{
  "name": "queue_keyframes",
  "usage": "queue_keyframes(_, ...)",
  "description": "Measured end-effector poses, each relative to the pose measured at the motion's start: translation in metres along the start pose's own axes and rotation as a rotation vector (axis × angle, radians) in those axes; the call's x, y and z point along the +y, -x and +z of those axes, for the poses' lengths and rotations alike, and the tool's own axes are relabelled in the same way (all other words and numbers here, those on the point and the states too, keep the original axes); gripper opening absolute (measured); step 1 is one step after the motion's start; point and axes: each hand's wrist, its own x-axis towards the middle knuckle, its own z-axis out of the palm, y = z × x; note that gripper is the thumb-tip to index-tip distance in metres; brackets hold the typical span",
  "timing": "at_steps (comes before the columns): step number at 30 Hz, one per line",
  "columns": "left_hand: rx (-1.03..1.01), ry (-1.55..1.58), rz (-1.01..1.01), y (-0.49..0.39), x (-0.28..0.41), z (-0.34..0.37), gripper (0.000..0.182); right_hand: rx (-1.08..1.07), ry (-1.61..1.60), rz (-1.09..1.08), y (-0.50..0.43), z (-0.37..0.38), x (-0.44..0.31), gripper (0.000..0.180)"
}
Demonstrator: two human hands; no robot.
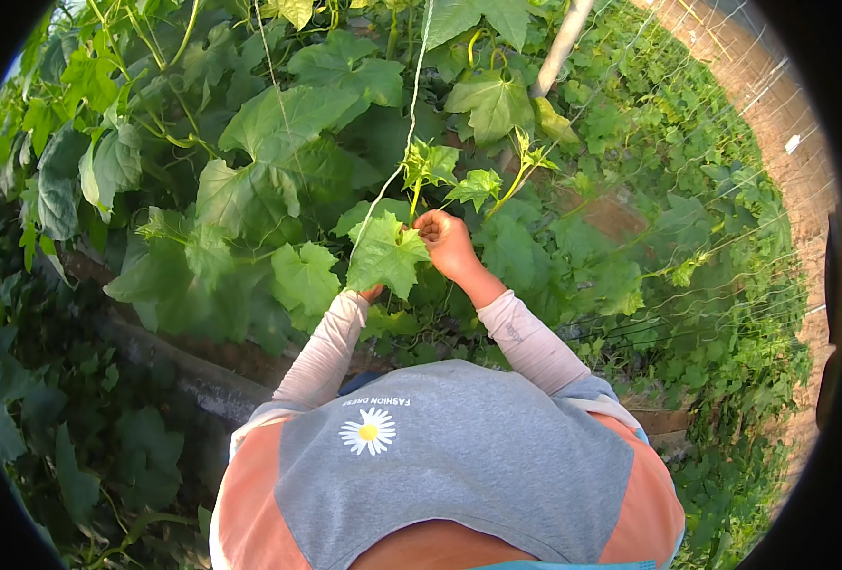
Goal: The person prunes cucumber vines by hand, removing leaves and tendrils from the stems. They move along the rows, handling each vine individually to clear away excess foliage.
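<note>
My right hand [442, 241], its fingers curled in, is at a green vine stem [414, 201] just under a leafy shoot tip [427, 164]; whether it grips the stem is not clear. Most of my left hand [372, 293] is hidden behind a lobed green leaf [389, 251], so its fingers cannot be made out. A white twine [414, 100] comes down from above, passes left of the shoot tip and runs behind or beside that leaf. To the right of my right hand stands another young shoot [510, 189].
Large vine leaves [278, 135] crowd the left and top. A wooden pole [563, 48] leans at the upper right. Netting strings [742, 114] cross the right side above bare soil [777, 107]. A pale edge [214, 392] runs along the lower left.
</note>
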Motion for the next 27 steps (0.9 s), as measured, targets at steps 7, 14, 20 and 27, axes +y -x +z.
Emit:
queue_keyframes(7, -0.014, -0.053, 0.017, -0.006, 0.017, 0.022, 0.018, -0.032, -0.013, -0.204, 0.002, -0.009, -0.004, 0.02)
queue_keyframes(14, -0.019, -0.084, -0.098, -0.005, 0.027, 0.029, 0.016, -0.02, 0.172, -0.268, -0.006, -0.021, 0.015, 0.018)
queue_keyframes(20, -0.122, 0.311, -0.235, -0.03, 0.015, 0.004, 0.025, 0.15, 0.233, -0.122, -0.007, -0.018, -0.007, 0.019)
queue_keyframes(27, -0.105, -0.192, 0.094, -0.029, 0.028, 0.012, 0.02, -0.831, 0.379, 0.078, 0.007, -0.058, -0.175, 0.042)
